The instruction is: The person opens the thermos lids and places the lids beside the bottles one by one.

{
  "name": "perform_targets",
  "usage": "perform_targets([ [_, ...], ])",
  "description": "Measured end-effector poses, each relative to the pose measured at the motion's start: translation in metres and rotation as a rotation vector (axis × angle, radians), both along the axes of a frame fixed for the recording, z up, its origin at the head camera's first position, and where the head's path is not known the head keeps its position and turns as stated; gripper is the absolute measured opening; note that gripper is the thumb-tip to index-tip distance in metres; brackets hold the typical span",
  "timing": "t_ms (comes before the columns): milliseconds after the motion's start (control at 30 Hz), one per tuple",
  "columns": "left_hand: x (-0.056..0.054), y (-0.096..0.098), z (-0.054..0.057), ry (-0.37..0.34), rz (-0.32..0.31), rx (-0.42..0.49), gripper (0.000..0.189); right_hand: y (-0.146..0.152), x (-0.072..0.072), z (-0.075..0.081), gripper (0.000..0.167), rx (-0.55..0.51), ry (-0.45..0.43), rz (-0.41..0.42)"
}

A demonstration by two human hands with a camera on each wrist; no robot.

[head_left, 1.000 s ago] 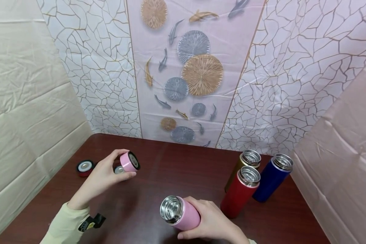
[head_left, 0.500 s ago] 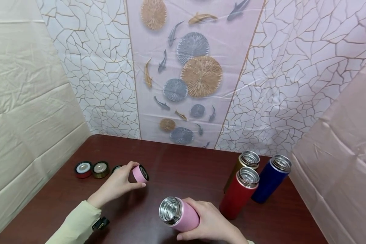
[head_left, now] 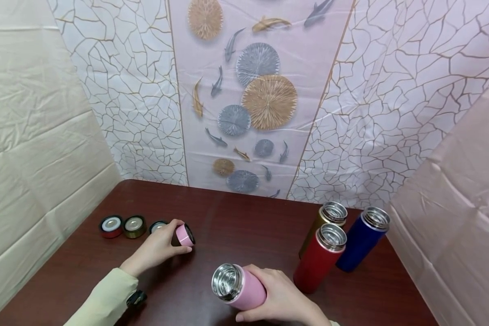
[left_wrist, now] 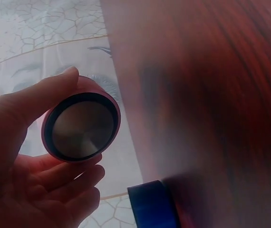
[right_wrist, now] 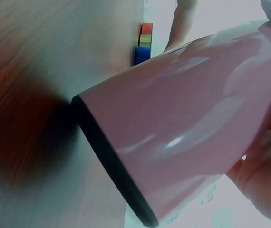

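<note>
My left hand (head_left: 156, 249) pinches a pink bottle lid (head_left: 185, 235) between thumb and fingers, low over the table and tilted on its side. In the left wrist view the lid's round dark-rimmed metallic face (left_wrist: 83, 128) shows. My right hand (head_left: 283, 296) grips a pink thermos bottle (head_left: 250, 287) round its body; it leans, its bare steel mouth (head_left: 227, 281) pointing left and up. The right wrist view shows the bottle's black base edge (right_wrist: 114, 161) close to the table; whether they touch I cannot tell. A blue lid (left_wrist: 152, 204) sits beside my left hand, partly hidden in the head view.
Left of the blue lid stand a gold lid (head_left: 134, 227) and a red lid (head_left: 111, 227), undersides up. Lidless red (head_left: 319, 258), gold (head_left: 322, 219) and blue (head_left: 362, 240) bottles stand upright at the right of the dark table (head_left: 228, 222). Cloth walls (head_left: 244, 136) enclose it.
The left hand has moved right and down with the pink lid, uncovering the gold lid and part of the blue one. The right hand and pink bottle have barely moved.
</note>
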State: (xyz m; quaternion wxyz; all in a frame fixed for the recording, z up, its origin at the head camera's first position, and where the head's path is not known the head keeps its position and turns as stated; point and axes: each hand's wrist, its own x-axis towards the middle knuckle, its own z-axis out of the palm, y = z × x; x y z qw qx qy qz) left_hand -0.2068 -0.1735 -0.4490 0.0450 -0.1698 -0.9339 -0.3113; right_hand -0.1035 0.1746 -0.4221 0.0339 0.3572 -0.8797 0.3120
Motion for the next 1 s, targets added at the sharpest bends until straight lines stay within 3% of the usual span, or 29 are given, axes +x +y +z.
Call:
perform_targets([
  [700,-0.007,-0.005,-0.016,-0.014,0.009,-0.029,0.072,0.001,-0.001,0.0,0.067,-0.017,-0.019,-0.007],
  [1000,-0.008,-0.008,-0.014,0.018,0.024,-0.056,0.072,0.001,-0.001,0.0,0.067,-0.029,-0.027,0.005],
])
